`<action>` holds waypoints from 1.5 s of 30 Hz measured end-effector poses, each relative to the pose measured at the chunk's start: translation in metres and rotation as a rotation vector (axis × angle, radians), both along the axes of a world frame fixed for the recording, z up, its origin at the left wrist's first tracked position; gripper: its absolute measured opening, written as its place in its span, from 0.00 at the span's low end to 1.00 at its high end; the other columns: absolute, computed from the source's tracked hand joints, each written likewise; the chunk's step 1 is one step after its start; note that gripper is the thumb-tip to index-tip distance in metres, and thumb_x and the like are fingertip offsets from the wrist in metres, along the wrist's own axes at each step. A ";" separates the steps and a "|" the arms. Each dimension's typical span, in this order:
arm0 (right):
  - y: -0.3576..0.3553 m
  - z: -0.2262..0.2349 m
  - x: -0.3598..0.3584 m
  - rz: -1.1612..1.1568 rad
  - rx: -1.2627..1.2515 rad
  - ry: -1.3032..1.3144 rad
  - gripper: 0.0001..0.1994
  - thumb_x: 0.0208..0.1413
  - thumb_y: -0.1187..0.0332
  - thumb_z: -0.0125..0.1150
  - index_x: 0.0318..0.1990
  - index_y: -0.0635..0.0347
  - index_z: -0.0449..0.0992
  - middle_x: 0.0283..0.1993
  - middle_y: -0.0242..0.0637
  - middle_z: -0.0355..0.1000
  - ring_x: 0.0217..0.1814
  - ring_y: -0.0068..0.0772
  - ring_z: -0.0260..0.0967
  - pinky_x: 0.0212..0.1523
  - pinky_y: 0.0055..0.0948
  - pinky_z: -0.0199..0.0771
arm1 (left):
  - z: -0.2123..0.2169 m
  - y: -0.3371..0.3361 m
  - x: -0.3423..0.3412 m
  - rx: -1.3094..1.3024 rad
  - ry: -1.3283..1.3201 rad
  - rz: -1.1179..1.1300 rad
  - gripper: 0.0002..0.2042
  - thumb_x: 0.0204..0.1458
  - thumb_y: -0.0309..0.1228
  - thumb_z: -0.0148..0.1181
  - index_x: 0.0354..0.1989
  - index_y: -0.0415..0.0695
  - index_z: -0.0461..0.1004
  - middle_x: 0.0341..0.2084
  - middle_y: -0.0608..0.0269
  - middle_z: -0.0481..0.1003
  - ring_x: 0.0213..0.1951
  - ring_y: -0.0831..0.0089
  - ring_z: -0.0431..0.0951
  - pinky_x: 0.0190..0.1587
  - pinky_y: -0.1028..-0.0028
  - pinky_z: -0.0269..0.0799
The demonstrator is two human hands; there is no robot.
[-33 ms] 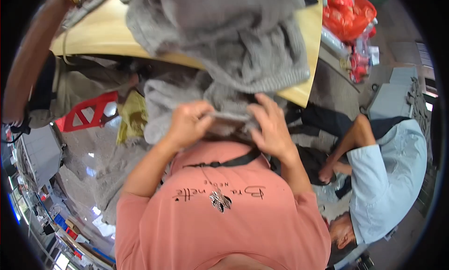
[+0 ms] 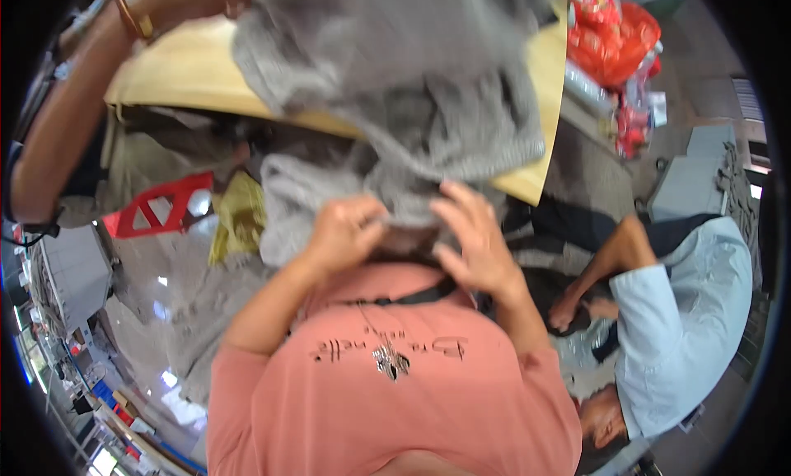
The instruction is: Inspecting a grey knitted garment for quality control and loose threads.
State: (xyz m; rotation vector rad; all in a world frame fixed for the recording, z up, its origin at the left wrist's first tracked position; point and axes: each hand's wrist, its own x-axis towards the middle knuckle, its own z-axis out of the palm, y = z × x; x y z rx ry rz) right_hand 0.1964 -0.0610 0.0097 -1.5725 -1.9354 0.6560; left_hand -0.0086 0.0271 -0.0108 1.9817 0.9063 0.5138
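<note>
A heap of grey knitted garments (image 2: 461, 117) lies over the edge of the pale wooden table (image 2: 189, 72), with ribbed edging at its right. More grey knitted fabric (image 2: 301, 200) hangs below the table edge in front of my waist. My left hand (image 2: 349, 229) is closed at this lower fabric, its fingers curled and slightly blurred; the exact grip is partly hidden. Opposite it, my right hand (image 2: 471, 239) is open, with fingers and thumb spread beside the fabric. A brownish gap shows between both hands.
Another person's arm (image 2: 78, 117) reaches over the table at upper left. At right, a person in a light blue shirt (image 2: 692, 311) bends low. Red plastic bags (image 2: 614, 43) sit past the table's right edge. A red plastic stool (image 2: 161, 206) and yellow bag (image 2: 237, 216) are at left.
The co-worker's arm at upper left has moved right toward the heap. My right fingers have spread and come away from the fabric edge between my hands. The whole view has shifted slightly.
</note>
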 end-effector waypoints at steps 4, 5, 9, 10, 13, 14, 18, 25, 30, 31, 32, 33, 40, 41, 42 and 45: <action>0.014 -0.015 -0.019 0.109 0.007 0.263 0.07 0.41 0.73 0.56 0.30 0.63 0.71 0.30 0.44 0.67 0.33 0.45 0.64 0.34 0.36 0.64 | 0.015 -0.009 0.012 -0.024 -0.061 -0.089 0.07 0.38 0.27 0.55 0.26 0.38 0.72 0.22 0.50 0.71 0.25 0.55 0.72 0.27 0.66 0.67; 0.015 -0.021 -0.021 0.079 -0.037 0.319 0.02 0.42 0.74 0.54 0.23 0.62 0.70 0.23 0.42 0.64 0.26 0.43 0.63 0.27 0.35 0.63 | 0.006 -0.008 0.011 0.019 -0.043 -0.074 0.06 0.38 0.28 0.56 0.25 0.39 0.72 0.20 0.51 0.71 0.23 0.57 0.72 0.25 0.67 0.67; 0.011 -0.029 -0.034 0.001 -0.020 0.538 0.02 0.44 0.75 0.53 0.23 0.63 0.70 0.21 0.42 0.63 0.22 0.42 0.62 0.23 0.33 0.61 | 0.002 -0.012 0.004 -0.143 -0.061 -0.093 0.06 0.38 0.29 0.56 0.23 0.38 0.71 0.17 0.52 0.70 0.20 0.62 0.72 0.23 0.70 0.66; 0.008 -0.028 -0.038 -0.015 0.022 0.532 0.02 0.45 0.76 0.52 0.23 0.63 0.69 0.20 0.42 0.62 0.21 0.41 0.62 0.21 0.32 0.60 | 0.002 -0.014 0.005 -0.228 -0.013 -0.104 0.07 0.38 0.28 0.57 0.22 0.37 0.71 0.17 0.51 0.70 0.19 0.65 0.71 0.23 0.71 0.65; 0.006 -0.030 -0.043 -0.023 0.166 0.420 0.01 0.45 0.76 0.52 0.25 0.61 0.70 0.21 0.41 0.62 0.23 0.42 0.63 0.23 0.33 0.62 | -0.013 -0.017 0.012 -0.378 -0.018 -0.168 0.06 0.37 0.27 0.58 0.23 0.37 0.71 0.15 0.53 0.70 0.20 0.72 0.70 0.25 0.73 0.64; 0.007 -0.030 -0.042 -0.027 0.168 0.421 0.01 0.45 0.76 0.52 0.25 0.61 0.70 0.21 0.41 0.62 0.23 0.42 0.63 0.23 0.33 0.62 | -0.012 -0.016 0.013 -0.376 -0.016 -0.172 0.06 0.37 0.27 0.58 0.23 0.37 0.71 0.15 0.53 0.70 0.20 0.72 0.70 0.25 0.73 0.64; 0.014 -0.031 -0.023 -0.040 0.038 0.319 0.02 0.44 0.74 0.52 0.27 0.61 0.70 0.24 0.42 0.65 0.26 0.44 0.65 0.25 0.34 0.64 | -0.013 -0.010 0.017 -0.300 -0.136 -0.055 0.04 0.40 0.25 0.57 0.25 0.38 0.72 0.14 0.61 0.69 0.21 0.76 0.69 0.24 0.75 0.64; 0.011 -0.027 -0.020 -0.096 -0.007 0.361 0.03 0.42 0.74 0.52 0.26 0.62 0.70 0.25 0.43 0.66 0.26 0.44 0.66 0.27 0.33 0.65 | -0.007 -0.020 0.019 -0.525 -0.152 0.039 0.03 0.44 0.24 0.57 0.25 0.37 0.72 0.15 0.69 0.68 0.22 0.84 0.66 0.23 0.80 0.62; 0.002 -0.027 -0.024 -0.017 -0.121 0.470 0.03 0.44 0.73 0.52 0.25 0.63 0.70 0.23 0.43 0.66 0.26 0.43 0.65 0.27 0.33 0.64 | -0.008 -0.029 0.015 -0.650 -0.242 0.073 0.04 0.42 0.24 0.58 0.24 0.37 0.72 0.16 0.70 0.70 0.22 0.86 0.66 0.22 0.82 0.62; 0.000 -0.028 -0.026 -0.034 -0.108 0.478 0.03 0.44 0.73 0.52 0.24 0.63 0.69 0.23 0.43 0.65 0.26 0.43 0.65 0.27 0.33 0.63 | -0.008 -0.030 0.014 -0.614 -0.195 0.055 0.04 0.42 0.24 0.58 0.23 0.36 0.72 0.16 0.70 0.70 0.22 0.86 0.65 0.22 0.82 0.62; -0.002 -0.027 -0.028 -0.052 -0.100 0.487 0.03 0.45 0.74 0.52 0.24 0.64 0.69 0.23 0.42 0.65 0.25 0.43 0.64 0.26 0.34 0.63 | -0.007 -0.032 0.014 -0.584 -0.146 0.037 0.04 0.41 0.24 0.57 0.22 0.36 0.72 0.15 0.70 0.69 0.22 0.86 0.65 0.22 0.81 0.62; -0.003 -0.027 -0.029 -0.047 -0.050 0.468 0.02 0.44 0.75 0.51 0.24 0.64 0.68 0.23 0.43 0.64 0.25 0.44 0.64 0.26 0.34 0.62 | -0.009 -0.031 0.015 -0.576 -0.085 0.019 0.03 0.41 0.23 0.56 0.22 0.36 0.71 0.15 0.70 0.69 0.22 0.86 0.65 0.22 0.81 0.62; 0.005 -0.029 -0.033 -0.096 0.053 0.467 0.02 0.45 0.77 0.52 0.24 0.64 0.70 0.20 0.41 0.64 0.22 0.38 0.63 0.23 0.30 0.61 | -0.005 -0.031 0.022 -0.958 -0.341 0.140 0.02 0.42 0.20 0.54 0.25 0.40 0.72 0.18 0.73 0.69 0.21 0.87 0.65 0.21 0.85 0.60; 0.010 -0.026 -0.031 -0.099 0.078 0.475 0.01 0.44 0.77 0.52 0.24 0.65 0.69 0.20 0.41 0.64 0.22 0.39 0.63 0.23 0.30 0.61 | -0.007 -0.027 0.022 -0.959 -0.400 0.154 0.03 0.42 0.19 0.55 0.26 0.40 0.73 0.18 0.73 0.70 0.21 0.87 0.65 0.21 0.85 0.59; 0.011 -0.026 -0.032 -0.110 0.097 0.490 0.01 0.44 0.78 0.52 0.24 0.65 0.69 0.20 0.41 0.63 0.21 0.40 0.63 0.23 0.30 0.61 | -0.010 -0.027 0.020 -0.959 -0.408 0.138 0.03 0.43 0.19 0.54 0.26 0.39 0.73 0.19 0.72 0.71 0.22 0.86 0.66 0.22 0.85 0.61; 0.013 -0.026 -0.030 -0.088 0.053 0.454 0.02 0.43 0.77 0.54 0.26 0.65 0.69 0.24 0.42 0.64 0.25 0.40 0.63 0.26 0.30 0.62 | -0.011 -0.026 0.023 -1.102 -0.467 0.151 0.03 0.43 0.20 0.53 0.27 0.38 0.72 0.22 0.67 0.73 0.23 0.83 0.70 0.26 0.83 0.65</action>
